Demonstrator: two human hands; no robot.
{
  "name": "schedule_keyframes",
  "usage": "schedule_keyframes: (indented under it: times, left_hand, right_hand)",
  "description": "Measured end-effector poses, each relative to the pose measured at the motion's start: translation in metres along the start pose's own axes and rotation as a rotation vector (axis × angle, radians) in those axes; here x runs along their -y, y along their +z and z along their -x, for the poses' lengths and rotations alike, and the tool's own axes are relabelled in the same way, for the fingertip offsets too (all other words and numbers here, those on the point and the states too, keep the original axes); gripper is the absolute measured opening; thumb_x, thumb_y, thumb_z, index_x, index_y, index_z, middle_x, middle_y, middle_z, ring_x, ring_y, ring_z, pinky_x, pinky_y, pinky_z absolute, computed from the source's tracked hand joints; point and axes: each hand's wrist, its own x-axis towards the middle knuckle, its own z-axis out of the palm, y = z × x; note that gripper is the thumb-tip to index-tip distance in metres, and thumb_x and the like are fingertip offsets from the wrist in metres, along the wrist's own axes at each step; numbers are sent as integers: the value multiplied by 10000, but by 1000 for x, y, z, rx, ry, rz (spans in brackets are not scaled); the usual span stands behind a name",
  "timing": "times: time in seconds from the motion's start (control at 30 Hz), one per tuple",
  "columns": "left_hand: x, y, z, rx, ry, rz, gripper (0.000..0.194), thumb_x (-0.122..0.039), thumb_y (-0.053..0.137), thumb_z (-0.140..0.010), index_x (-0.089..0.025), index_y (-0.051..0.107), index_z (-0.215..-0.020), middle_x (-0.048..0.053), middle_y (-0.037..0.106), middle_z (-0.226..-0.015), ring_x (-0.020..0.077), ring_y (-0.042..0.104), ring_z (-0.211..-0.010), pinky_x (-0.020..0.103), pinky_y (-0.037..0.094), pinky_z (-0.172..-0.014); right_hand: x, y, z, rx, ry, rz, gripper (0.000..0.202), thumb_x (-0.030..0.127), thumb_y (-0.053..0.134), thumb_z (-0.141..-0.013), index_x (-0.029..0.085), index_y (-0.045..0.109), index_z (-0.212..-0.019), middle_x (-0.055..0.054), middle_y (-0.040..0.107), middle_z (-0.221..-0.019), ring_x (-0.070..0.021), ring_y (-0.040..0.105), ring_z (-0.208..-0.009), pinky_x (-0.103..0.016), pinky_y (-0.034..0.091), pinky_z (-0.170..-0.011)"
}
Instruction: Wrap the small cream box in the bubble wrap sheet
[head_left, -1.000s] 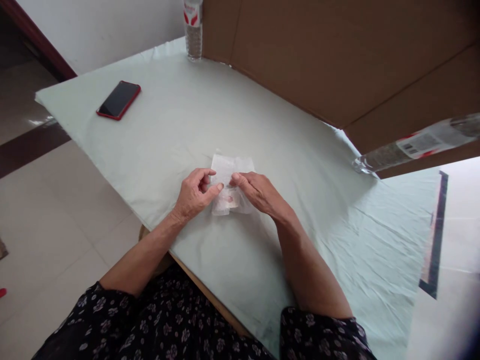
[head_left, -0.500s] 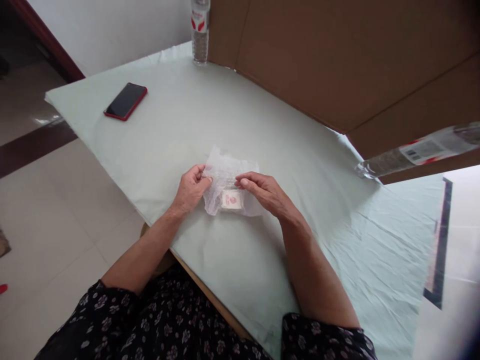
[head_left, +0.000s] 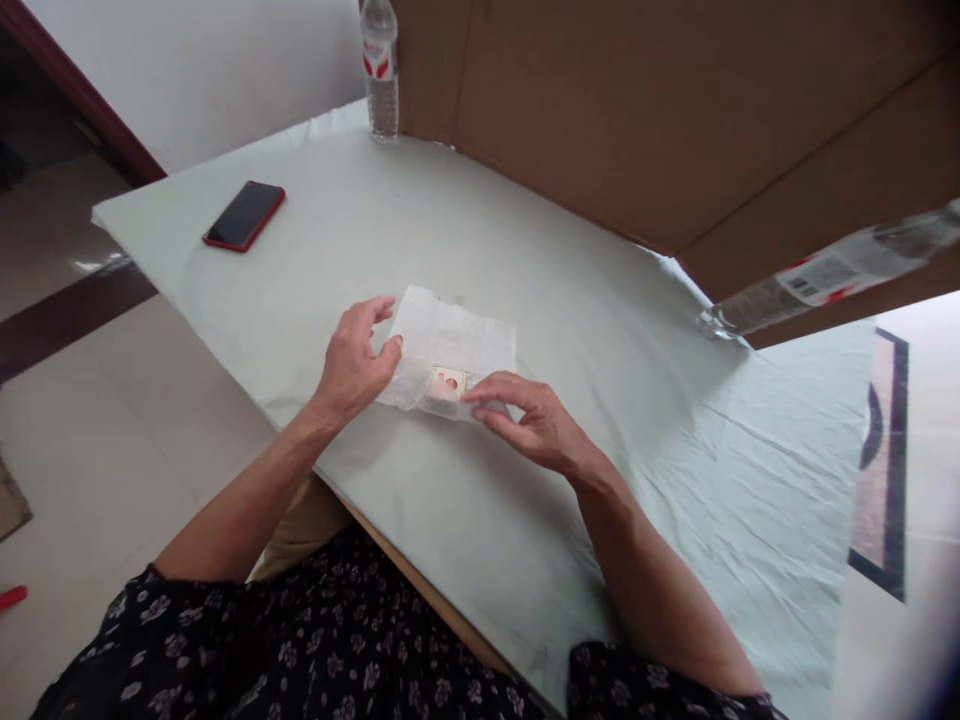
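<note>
A translucent white wrapping sheet (head_left: 457, 335) lies spread on the pale green tablecloth. Near its front edge is a small cream box (head_left: 448, 383) with a red print, partly under a fold of clear wrap. My left hand (head_left: 356, 360) is at the sheet's left edge, thumb and fingers apart, holding nothing. At the box's right side, my right hand (head_left: 532, 420) has its fingertips at the wrap, thumb and index finger apart, with nothing gripped between them.
A phone in a red case (head_left: 245, 216) lies at the back left. An upright water bottle (head_left: 381, 80) stands beside a large brown cardboard panel (head_left: 600, 110). Another bottle (head_left: 817, 275) is against the panel's right part. The tablecloth (head_left: 480, 560) is wrinkled at the right.
My left hand has let go of the sheet and moved left, its fingers spread. The sheet lies flatter, with its front part folded at the box. My right hand has moved down beside the box.
</note>
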Motion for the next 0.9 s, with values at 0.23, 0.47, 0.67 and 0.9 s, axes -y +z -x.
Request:
schedule_keyframes:
  times: [0.23,0.47,0.67,0.9]
  left_hand:
    - [-32,-14,28,577,253,-215,290,-299,447,-1003,-197,644,-1190,82,745,-1112,249,699,-1013,408,544,-916]
    - [-11,-12,63,571,137,-413,694,-330,660,-891,-154,385,-1503,132,676,-1201,308,620,-1114,436,527,-942]
    - [-16,-5,78,537,168,-521,810,-411,746,-831,-162,393,-1515,153,638,-1279,340,572,-1108,465,487,-941]
    - [-12,-7,77,525,177,-448,693,-403,734,-838,-163,491,-1441,155,643,-1274,332,565,-1094,468,493,-943]
  right_hand:
    - [19,17,37,454,-58,-31,227,374,651,-961,211,758,-1077,-72,768,-1067,-212,699,-999,-392,529,-934]
    - [3,21,20,-165,168,142,303,378,634,-940,255,688,-1212,-90,728,-1239,-264,669,-1146,-425,562,-924]
    - [-16,33,-12,-111,145,304,495,392,653,-888,229,608,-1353,-130,680,-1355,-323,622,-1249,-538,479,-1069]
    - [-46,-28,46,-539,403,383,519,480,681,-834,228,637,-1286,-129,708,-1270,-297,681,-1069,-501,548,-922]
